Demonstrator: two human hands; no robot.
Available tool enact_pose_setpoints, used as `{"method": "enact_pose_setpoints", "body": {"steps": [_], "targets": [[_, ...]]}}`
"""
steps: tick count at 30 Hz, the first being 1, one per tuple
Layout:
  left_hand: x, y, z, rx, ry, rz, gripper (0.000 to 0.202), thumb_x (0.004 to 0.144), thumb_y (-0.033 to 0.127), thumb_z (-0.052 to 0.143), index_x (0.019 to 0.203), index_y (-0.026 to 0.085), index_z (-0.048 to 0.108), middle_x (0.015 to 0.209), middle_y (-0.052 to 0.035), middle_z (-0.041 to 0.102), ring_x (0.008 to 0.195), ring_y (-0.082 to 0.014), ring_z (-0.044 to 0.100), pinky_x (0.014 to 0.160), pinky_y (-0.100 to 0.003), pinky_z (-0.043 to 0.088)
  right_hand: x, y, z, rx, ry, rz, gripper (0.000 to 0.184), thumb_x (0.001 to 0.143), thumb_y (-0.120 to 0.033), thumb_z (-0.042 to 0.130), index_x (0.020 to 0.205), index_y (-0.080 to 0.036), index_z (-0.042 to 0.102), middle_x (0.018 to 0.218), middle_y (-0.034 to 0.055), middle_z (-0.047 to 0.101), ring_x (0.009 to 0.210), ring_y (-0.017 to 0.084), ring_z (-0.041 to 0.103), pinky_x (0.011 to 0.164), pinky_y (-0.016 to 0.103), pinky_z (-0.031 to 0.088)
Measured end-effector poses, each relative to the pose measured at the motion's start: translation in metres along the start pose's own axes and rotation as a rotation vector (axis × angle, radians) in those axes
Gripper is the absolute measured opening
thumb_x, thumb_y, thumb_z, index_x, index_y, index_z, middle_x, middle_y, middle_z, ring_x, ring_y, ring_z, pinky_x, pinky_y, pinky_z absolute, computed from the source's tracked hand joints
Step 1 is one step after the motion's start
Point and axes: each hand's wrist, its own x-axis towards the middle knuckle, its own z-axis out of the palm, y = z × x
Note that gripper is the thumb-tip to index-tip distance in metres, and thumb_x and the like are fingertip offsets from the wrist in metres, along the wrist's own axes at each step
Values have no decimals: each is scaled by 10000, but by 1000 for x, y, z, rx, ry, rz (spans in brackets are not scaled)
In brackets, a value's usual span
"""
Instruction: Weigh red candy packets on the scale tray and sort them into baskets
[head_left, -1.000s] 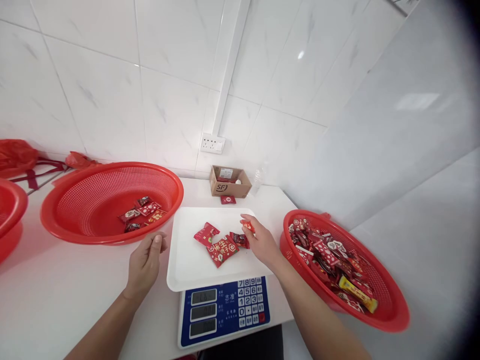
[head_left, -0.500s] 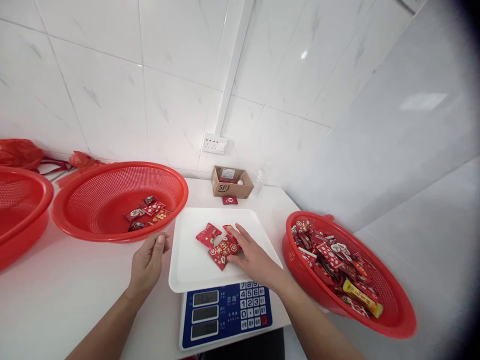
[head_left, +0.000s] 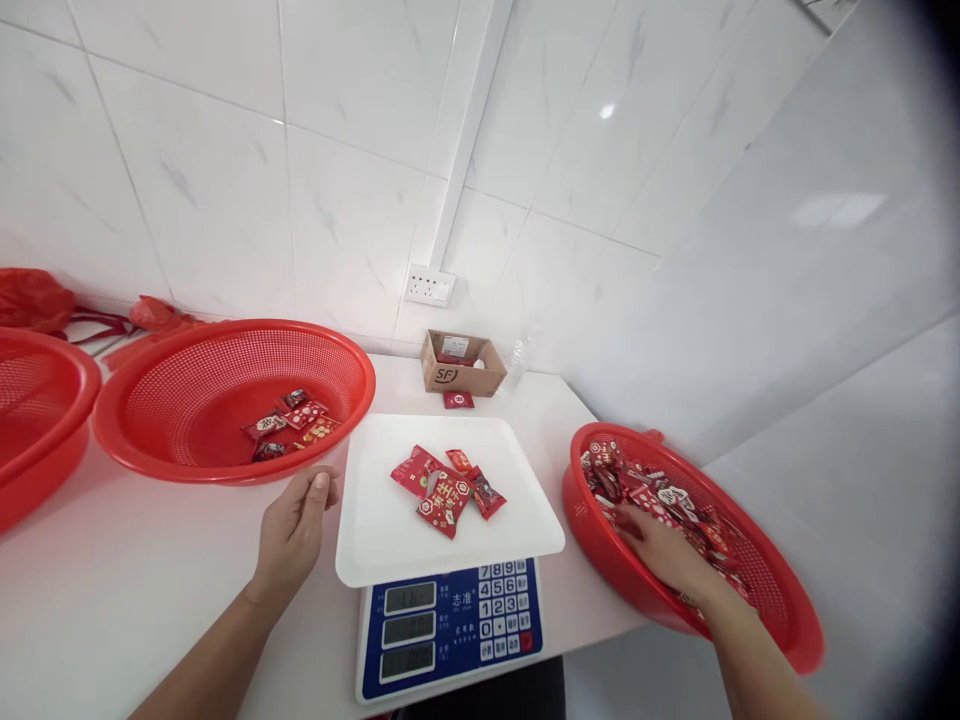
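My right hand (head_left: 664, 545) is down in the red basket (head_left: 806, 640) at the right, its fingertips among wrapped snack packets (head_left: 679, 497) and partly hidden. Beside the left edge of the white tray (head_left: 367, 540), my left hand (head_left: 296, 515) is closed, thumb against the curled fingers, with nothing visible in it. On the tray lie several small packets: a patterned red one (head_left: 445, 503) in front, a red one (head_left: 414, 470) behind it, and a dark red one (head_left: 486, 492) at the right. The tray sits on a blue-faced digital scale (head_left: 461, 625).
Another red basket (head_left: 172, 400) at the left holds several packets. A further red basket (head_left: 45, 430) is cut off by the left edge. By the wall stand a cardboard box (head_left: 463, 377) and a clear plastic bottle (head_left: 519, 360), with a red packet (head_left: 458, 400) before the box.
My right hand has left the packets on the tray and moved right into the basket. The dark red packet on the tray is now uncovered. My left hand stays in place.
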Motion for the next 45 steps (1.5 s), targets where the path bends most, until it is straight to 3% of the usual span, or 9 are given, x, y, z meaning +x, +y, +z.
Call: {"method": "enact_pose_setpoints", "body": {"steps": [7, 11, 15, 18, 23, 31, 35, 38, 45], "targets": [[1, -3, 1, 3, -2, -9, 305, 880, 406, 391, 818, 178, 583, 651, -5, 552, 624, -142, 531, 588, -236, 474, -17, -17, -4, 177, -148, 227, 251, 732, -306, 482, 832, -245, 705, 943, 74, 719, 853, 311, 654, 766, 426, 490], [0, -3, 0, 7, -2, -24, 297, 879, 400, 391, 828, 176, 579, 668, -16, 561, 632, -146, 536, 589, -243, 479, -13, -10, 0, 187, -156, 137, 238, 737, -333, 477, 722, -232, 692, 758, 65, 723, 721, 288, 659, 663, 392, 500], [0, -1, -1, 4, 4, -12, 298, 878, 406, 384, 813, 183, 570, 655, -12, 553, 624, -147, 532, 589, -244, 478, -3, 6, 4, 71, 77, 118, 195, 684, -354, 512, 675, -225, 657, 710, 61, 702, 738, 303, 641, 732, 417, 471], [0, 1, -1, 13, 10, -10, 302, 875, 413, 381, 798, 185, 563, 637, -7, 548, 610, -147, 534, 579, -243, 475, -2, 5, 0, 15, 343, 188, 352, 756, -434, 420, 899, -192, 632, 937, 140, 683, 891, 356, 600, 815, 497, 412], [0, 0, -1, 28, 13, -7, 294, 876, 395, 381, 807, 181, 569, 634, -4, 548, 606, -142, 532, 575, -237, 472, -21, -44, 2, 238, 689, 0, 383, 794, -494, 439, 983, -208, 610, 1051, 104, 652, 988, 283, 579, 878, 416, 421], [3, -1, -1, 21, 19, -22, 293, 880, 400, 381, 841, 177, 567, 661, -13, 561, 617, -145, 538, 597, -248, 481, -30, -125, 72, 322, 125, -403, 354, 888, -444, 405, 1038, -206, 619, 1055, 100, 656, 988, 251, 594, 855, 397, 479], [3, 1, 0, 6, 10, -19, 315, 878, 441, 373, 828, 187, 553, 646, -1, 544, 609, -145, 529, 587, -247, 475, -32, -140, 91, 81, 33, -494, 506, 903, -461, 382, 1347, -222, 428, 1455, 97, 332, 1363, 274, 221, 1089, 486, 243], [3, 2, 0, -2, -3, -11, 326, 874, 456, 370, 788, 194, 543, 635, 5, 534, 600, -145, 524, 572, -242, 467, -35, -152, 96, -41, -112, -496, 614, 902, -555, 333, 1440, -269, 258, 1539, 63, 93, 1398, 281, -30, 1103, 551, 102], [3, 1, 0, -8, -12, -17, 317, 874, 436, 378, 757, 193, 544, 642, 1, 543, 604, -141, 523, 570, -234, 465, -21, -171, 103, -181, -286, -532, 721, 864, -671, 271, 1462, -280, 169, 1542, 56, -3, 1385, 300, -99, 1080, 588, 18]]}}
